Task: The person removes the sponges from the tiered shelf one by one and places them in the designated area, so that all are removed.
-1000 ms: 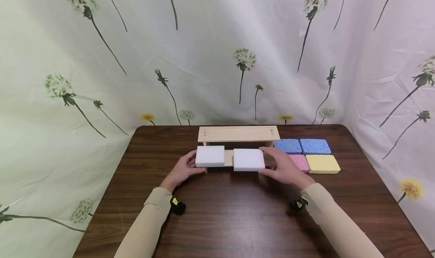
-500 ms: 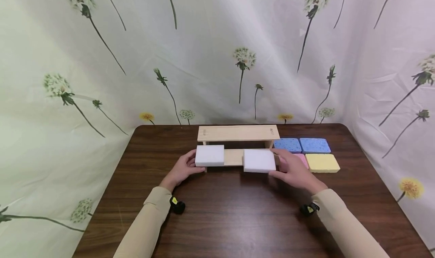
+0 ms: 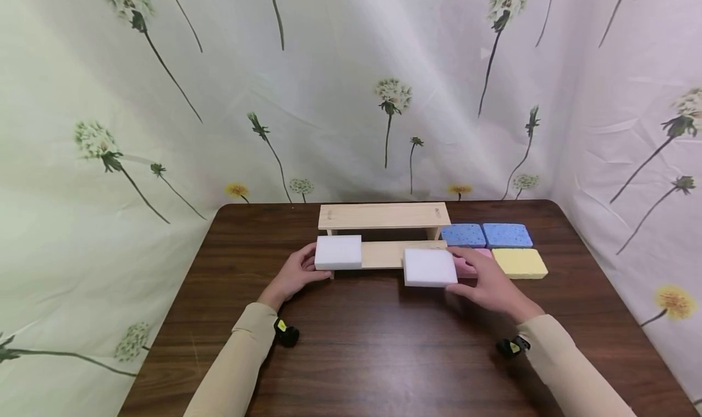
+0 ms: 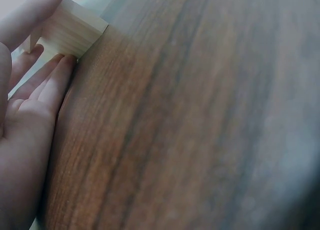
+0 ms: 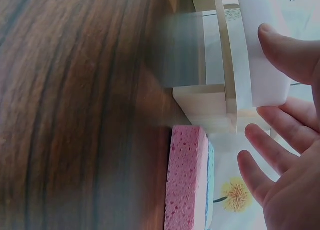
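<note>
A low wooden shelf [image 3: 381,255] stands before a second wooden shelf [image 3: 384,214]. At its left end lies a white sponge [image 3: 337,252]. My left hand [image 3: 296,274] grips that end of the front shelf; in the left wrist view its fingers and thumb lie about the wooden leg [image 4: 75,32]. Its hold on the sponge beside it is hard to tell. Another white sponge [image 3: 430,267] is pinched at its right side between thumb and fingers of my right hand [image 3: 488,283]. This sponge juts out past the shelf's front edge, near its right end.
Right of the shelves, two blue sponges [image 3: 507,235] lie behind a yellow sponge [image 3: 518,263] and a pink sponge [image 5: 185,177], which my right hand partly covers in the head view. Dark wooden table [image 3: 373,350] surrounds them. A flowered curtain [image 3: 329,100] hangs behind.
My right hand has moved right and a little toward me with its white sponge, baring more of the front shelf. The left hand and its white sponge have stayed in place.
</note>
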Action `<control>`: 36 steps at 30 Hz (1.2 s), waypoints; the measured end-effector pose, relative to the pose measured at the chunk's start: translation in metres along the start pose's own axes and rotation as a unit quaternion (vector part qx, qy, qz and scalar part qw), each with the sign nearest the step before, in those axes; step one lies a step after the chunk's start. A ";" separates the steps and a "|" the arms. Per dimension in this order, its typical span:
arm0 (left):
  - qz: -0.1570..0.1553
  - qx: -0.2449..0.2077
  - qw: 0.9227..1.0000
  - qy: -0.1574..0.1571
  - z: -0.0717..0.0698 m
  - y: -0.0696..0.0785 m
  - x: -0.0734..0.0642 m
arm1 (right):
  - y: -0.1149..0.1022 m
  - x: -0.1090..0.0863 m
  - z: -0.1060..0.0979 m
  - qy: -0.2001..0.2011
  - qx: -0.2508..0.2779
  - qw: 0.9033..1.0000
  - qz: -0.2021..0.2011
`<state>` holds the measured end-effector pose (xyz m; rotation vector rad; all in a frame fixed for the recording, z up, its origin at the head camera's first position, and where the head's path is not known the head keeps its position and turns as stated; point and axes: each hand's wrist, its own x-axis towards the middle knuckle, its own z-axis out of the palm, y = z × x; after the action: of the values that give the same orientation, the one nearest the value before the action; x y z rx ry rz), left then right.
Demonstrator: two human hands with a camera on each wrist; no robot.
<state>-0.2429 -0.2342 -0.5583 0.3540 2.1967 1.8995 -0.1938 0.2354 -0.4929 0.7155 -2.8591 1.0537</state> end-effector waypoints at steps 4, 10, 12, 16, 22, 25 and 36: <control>0.002 0.002 1.000 -0.001 0.000 0.000 -0.001 | 0.000 -0.005 -0.001 0.000 0.004 1.000 -0.001; -0.002 0.000 1.000 -0.004 -0.001 -0.001 0.000 | 0.000 -0.012 -0.004 0.013 0.002 1.000 -0.021; -0.004 0.000 1.000 -0.003 -0.001 -0.001 0.000 | 0.002 -0.015 -0.004 0.014 0.006 1.000 -0.024; -0.006 0.002 1.000 -0.001 0.000 0.001 -0.001 | 0.005 -0.020 -0.004 0.012 0.013 1.000 -0.019; 0.002 0.002 1.000 -0.004 0.000 0.003 -0.002 | 0.008 -0.026 -0.004 0.006 0.005 1.000 -0.002; 0.001 -0.002 1.000 -0.005 0.000 0.002 0.000 | 0.010 -0.029 -0.004 0.002 0.000 1.000 0.008; -0.004 0.001 1.000 -0.001 0.000 0.002 0.000 | 0.019 -0.040 -0.004 0.005 -0.020 1.000 -0.014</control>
<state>-0.2423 -0.2336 -0.5562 0.3460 2.1964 1.8912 -0.1662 0.2671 -0.5077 0.7416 -2.8438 0.9922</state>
